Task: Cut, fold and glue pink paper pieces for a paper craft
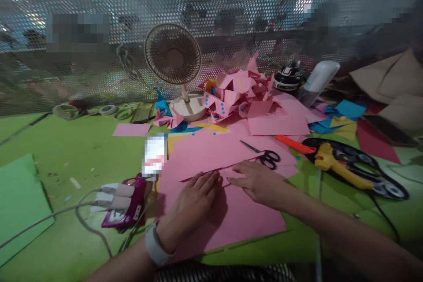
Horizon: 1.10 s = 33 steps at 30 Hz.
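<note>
My left hand (198, 196) lies palm down with its fingers stretched out over a small folded piece of pink paper (226, 176). My right hand (257, 180) touches the same piece from the right, its fingers apart and pointing left. Part of the piece is hidden under the hands. Beneath them is a large pink sheet (251, 220), with another pink sheet (205, 152) just beyond. Black-handled scissors (269, 158) lie past my right hand, blades pointing to the far left. An orange-red cutter-like tool (294, 144) rests to their right.
A yellow glue gun (343, 167) sits on a black tray at right. At left are a purple power strip (127, 202) with plugs and cables, a phone (154, 154) and a green sheet (23, 207). Behind stand a fan (173, 55), a pink paper heap (238, 90) and a white bottle (320, 81).
</note>
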### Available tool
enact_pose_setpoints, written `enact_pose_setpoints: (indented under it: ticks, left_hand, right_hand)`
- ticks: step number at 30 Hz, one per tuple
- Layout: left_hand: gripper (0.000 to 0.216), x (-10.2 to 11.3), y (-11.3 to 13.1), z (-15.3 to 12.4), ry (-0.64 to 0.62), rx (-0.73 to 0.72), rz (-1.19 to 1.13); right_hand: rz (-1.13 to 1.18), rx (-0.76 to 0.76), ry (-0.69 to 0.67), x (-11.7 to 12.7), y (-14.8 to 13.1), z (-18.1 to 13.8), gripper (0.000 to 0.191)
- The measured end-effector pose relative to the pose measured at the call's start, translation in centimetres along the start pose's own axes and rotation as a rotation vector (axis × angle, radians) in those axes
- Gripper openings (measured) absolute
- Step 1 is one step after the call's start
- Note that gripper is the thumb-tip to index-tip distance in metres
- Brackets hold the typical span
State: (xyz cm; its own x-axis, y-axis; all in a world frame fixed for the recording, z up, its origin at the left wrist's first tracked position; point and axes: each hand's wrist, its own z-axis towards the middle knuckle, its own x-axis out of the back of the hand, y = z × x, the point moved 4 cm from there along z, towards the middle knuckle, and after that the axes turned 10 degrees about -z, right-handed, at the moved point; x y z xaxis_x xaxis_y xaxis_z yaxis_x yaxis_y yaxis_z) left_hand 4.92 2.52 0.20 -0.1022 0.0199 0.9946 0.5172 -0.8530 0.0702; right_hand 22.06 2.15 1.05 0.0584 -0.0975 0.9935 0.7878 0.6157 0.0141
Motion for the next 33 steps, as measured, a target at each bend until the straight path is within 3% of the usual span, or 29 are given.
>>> enact_pose_setpoints:
  ticks: [7,11,18,33]
  left_hand:
    - [0.035,0.3,0.8,-0.1,0.069,-0.003,-0.012]
    - [0.046,0.1,2.3,-0.1,0.099,0.007,-0.058]
    - [0.079,-0.3,2.5,-0.1,0.051,0.061,-0.115]
    - [0.080,-0.3,1.8,-0.1,-0.035,0.051,-0.107]
  right_hand:
    - [-0.069,0.024,-0.026,0.1,-0.4,0.0,0.036]
    - [-0.083,0.011,-0.029,0.4,-0.6,0.0,0.036]
    - [-0.010,0.008,-0.015,0.3,0.0,-0.1,0.038]
    - [0.037,-0.005,-0.034,-0.2,0.5,-0.1,0.036]
